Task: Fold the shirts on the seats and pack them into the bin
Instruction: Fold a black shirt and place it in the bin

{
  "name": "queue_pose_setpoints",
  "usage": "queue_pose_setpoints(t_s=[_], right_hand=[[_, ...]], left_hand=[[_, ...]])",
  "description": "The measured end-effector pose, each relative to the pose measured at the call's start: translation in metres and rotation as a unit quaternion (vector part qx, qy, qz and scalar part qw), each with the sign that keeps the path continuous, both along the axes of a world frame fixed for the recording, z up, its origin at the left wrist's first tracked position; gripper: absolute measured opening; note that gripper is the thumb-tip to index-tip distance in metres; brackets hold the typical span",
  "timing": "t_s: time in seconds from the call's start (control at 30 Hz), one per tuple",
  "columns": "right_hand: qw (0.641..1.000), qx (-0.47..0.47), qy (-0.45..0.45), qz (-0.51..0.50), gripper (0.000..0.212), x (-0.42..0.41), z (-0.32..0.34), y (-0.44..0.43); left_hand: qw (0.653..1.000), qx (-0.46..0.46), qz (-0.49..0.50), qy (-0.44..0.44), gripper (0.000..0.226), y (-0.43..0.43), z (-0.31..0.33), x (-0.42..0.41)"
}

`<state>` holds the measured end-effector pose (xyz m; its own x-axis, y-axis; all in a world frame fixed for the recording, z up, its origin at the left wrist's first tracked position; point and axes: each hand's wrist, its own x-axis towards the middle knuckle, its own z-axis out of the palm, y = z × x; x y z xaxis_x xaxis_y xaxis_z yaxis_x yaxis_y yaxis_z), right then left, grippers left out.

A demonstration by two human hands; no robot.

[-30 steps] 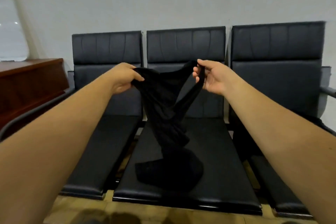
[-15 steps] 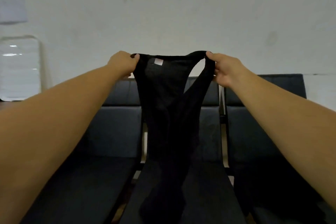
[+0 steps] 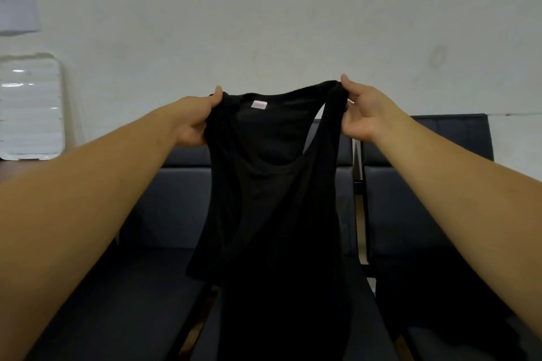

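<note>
A clear plastic container leans against the pale wall, well to the left of the middle seat in a row of three dark padded chairs. A blurred white object sits above the container. The left seat stands just beside the middle seat, and the person's bare left forearm reaches across it.

Up and to the left of the middle seat's backrest, the left grip clenches one shoulder strap of a black sleeveless shirt. The thumb lies over the top edge and the fingers are tucked behind the fabric. The shirt is held up in the air in front of the middle seat, spread between both hands, with its neckline open toward the camera. A small pale label shows inside the collar. The body of the shirt hangs straight down over the middle seat's backrest and cushion and runs out of the bottom of the view. Whether its hem touches the cushion cannot be told.

Above the middle seat's right edge, the right grip pinches the other shoulder strap between thumb and curled fingers, slightly higher than its partner. The right seat stands just beside the middle seat, across a narrow gap. A dark mass lies on its cushion, too dim to identify.
</note>
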<state>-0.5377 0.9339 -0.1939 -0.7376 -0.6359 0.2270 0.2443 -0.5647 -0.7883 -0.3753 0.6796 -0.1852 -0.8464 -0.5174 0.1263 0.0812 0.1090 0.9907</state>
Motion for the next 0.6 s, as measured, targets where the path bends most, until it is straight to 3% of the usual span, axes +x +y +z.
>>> queue_pose_setpoints(t_s=[0.07, 0.17, 0.23, 0.4, 0.53, 0.6], right_hand=[[0.996, 0.072, 0.045, -0.018, 0.023, 0.002, -0.005, -0.006], [0.949, 0.230, 0.176, -0.123, 0.012, 0.006, -0.017, -0.021], [0.937, 0.242, 0.228, -0.109, 0.012, 0.017, -0.025, -0.028], [0.890, 0.306, 0.331, 0.064, 0.042, 0.049, -0.037, -0.041], [0.904, 0.273, 0.329, 0.026, 0.024, 0.056, -0.045, -0.054], [0.922, 0.249, 0.297, 0.019, 0.025, 0.055, -0.045, -0.058]], left_hand=[[1.000, -0.008, -0.003, 0.026, 0.051, 0.005, -0.001, 0.001], [0.998, -0.036, -0.025, 0.050, 0.050, 0.021, -0.004, 0.003], [0.996, -0.054, -0.035, 0.056, 0.048, 0.032, -0.007, 0.002], [0.992, -0.093, -0.071, 0.041, 0.050, 0.047, -0.014, -0.003], [0.990, -0.120, -0.067, 0.027, 0.051, 0.045, -0.021, -0.007], [0.989, -0.141, -0.034, 0.024, 0.047, 0.042, -0.028, -0.010]])
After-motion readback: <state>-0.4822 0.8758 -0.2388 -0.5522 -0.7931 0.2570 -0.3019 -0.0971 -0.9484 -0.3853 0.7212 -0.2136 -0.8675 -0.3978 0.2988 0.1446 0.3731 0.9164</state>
